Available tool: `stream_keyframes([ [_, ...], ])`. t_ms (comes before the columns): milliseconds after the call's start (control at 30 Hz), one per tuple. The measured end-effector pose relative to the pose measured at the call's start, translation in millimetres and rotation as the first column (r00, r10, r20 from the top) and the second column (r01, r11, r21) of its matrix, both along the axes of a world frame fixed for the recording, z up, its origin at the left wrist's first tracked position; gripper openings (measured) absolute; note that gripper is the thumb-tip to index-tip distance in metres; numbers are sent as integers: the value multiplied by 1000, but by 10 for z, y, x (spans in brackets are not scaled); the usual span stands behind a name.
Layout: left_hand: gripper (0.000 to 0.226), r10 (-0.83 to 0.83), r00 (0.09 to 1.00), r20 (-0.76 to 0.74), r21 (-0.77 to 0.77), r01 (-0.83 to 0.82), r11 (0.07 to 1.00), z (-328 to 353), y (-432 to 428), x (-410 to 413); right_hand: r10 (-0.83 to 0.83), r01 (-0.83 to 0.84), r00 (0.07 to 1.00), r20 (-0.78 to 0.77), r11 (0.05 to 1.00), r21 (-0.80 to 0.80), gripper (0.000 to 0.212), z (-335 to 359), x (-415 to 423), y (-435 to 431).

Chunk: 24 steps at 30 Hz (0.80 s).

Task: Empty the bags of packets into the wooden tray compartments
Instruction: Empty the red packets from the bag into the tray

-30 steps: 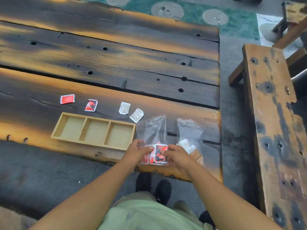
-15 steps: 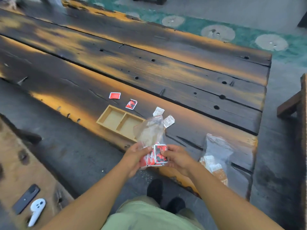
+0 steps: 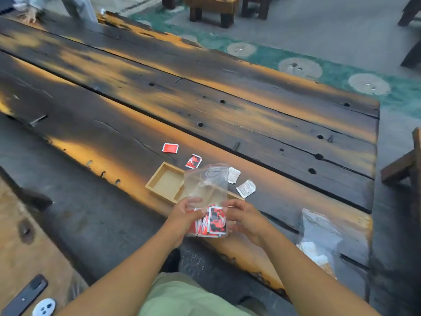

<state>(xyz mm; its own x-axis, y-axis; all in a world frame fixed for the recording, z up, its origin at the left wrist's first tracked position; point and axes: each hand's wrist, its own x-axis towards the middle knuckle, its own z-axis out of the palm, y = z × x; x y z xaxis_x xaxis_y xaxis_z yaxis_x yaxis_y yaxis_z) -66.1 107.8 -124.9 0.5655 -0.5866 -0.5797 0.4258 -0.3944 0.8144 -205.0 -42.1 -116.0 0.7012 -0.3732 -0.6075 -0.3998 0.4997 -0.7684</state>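
A clear zip bag (image 3: pixel 206 185) with red and black packets (image 3: pixel 213 221) at its bottom is held upright over the table's near edge. My left hand (image 3: pixel 184 216) grips its lower left side and my right hand (image 3: pixel 241 218) its lower right side. Behind it lies the wooden tray (image 3: pixel 164 183), whose visible compartments hold nothing; the bag hides its right part. A second clear bag (image 3: pixel 319 238) with white and tan packets lies on the table at the right.
Loose packets lie beyond the tray: a red packet (image 3: pixel 170 148), a red-and-black packet (image 3: pixel 193 161) and two white packets (image 3: pixel 245 188). A bench at the lower left carries a dark remote (image 3: pixel 25 295) and a white controller (image 3: pixel 44 307). Stools stand beyond the table.
The view has swung left and up, bringing the left bench into sight. Both hands have kept hold of the bag and lifted it a little over the tray's right end.
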Motion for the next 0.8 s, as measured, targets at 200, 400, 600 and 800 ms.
stream_keyframes([
  [200,34,-194,981,21,9,194,981,-98,-34,867,-202,203,978,58,979,-14,23,76,881,-62],
  [400,42,-432,902,14,-15,432,902,-111,-3,1641,-420,421,906,49,906,-27,32,315,1672,65],
  [600,49,-582,813,0,-106,579,808,17,90,2072,-547,548,827,131,836,29,31,389,1963,259],
  [800,46,-611,788,75,-79,616,784,86,152,2177,-528,546,818,227,837,-23,20,559,2043,408],
])
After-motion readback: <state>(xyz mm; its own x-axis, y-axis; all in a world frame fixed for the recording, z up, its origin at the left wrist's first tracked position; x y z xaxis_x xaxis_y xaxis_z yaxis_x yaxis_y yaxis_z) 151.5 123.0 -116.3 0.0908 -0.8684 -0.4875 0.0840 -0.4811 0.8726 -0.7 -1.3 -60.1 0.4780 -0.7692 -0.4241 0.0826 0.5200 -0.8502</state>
